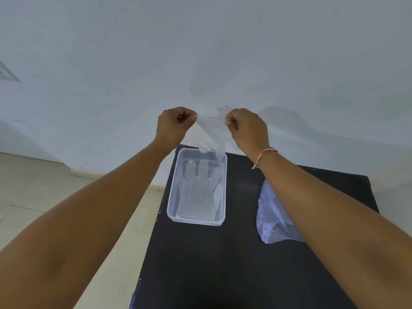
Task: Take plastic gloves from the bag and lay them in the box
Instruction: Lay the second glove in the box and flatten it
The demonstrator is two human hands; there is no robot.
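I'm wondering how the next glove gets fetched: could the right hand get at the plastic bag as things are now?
Probably not straight away. The right hand and left hand both pinch a clear glove above the box. The bag lies uncovered on the table, under the right forearm, so reaching it looks easy once the glove is released.

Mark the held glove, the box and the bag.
held glove [209,132], head view, middle of the hanging sheet.
box [172,198], head view, left wall.
bag [270,221], head view, crumpled middle left of the forearm.

The right forearm [323,197] hides part of the bag [274,219]; the table [223,264] runs off the bottom edge.
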